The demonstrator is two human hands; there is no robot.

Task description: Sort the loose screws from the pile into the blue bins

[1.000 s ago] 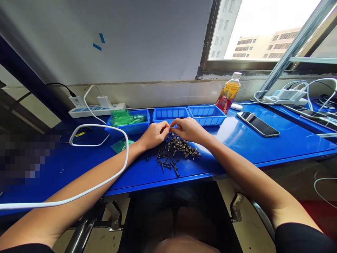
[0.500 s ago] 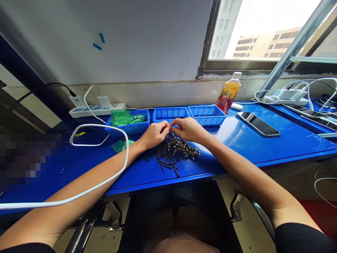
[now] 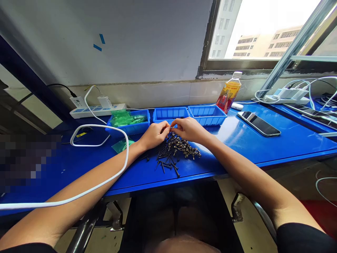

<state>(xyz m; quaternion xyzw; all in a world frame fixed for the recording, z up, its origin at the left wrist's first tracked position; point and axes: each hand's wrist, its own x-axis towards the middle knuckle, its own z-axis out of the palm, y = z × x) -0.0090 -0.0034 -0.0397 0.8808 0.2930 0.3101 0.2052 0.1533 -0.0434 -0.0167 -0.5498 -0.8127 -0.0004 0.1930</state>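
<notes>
Over a heap of dark metal screws (image 3: 181, 146), my left hand (image 3: 156, 134) and my right hand (image 3: 189, 129) meet fingertip to fingertip. Both are closed in a pinch around a small metal piece (image 3: 171, 128), mostly hidden by the fingers, so its kind cannot be told. Several loose screws (image 3: 168, 165) lie scattered on the blue table (image 3: 231, 151) in front of the heap. Just behind my hands stand two blue bins, a middle bin (image 3: 168, 113) and a right bin (image 3: 210, 119). The left bin (image 3: 137, 129) holds green plastic bags (image 3: 122, 118).
A white cable (image 3: 125, 147) loops across my left forearm. Another green bag (image 3: 119, 146) lies beside that arm. At the back are a power strip (image 3: 92, 110) and a drink bottle (image 3: 229, 93). A phone (image 3: 259, 123) rests to the right.
My hands stay in nearly the same place and keep their pinch. The view has shifted very slightly; the heap and the bins look unchanged.
</notes>
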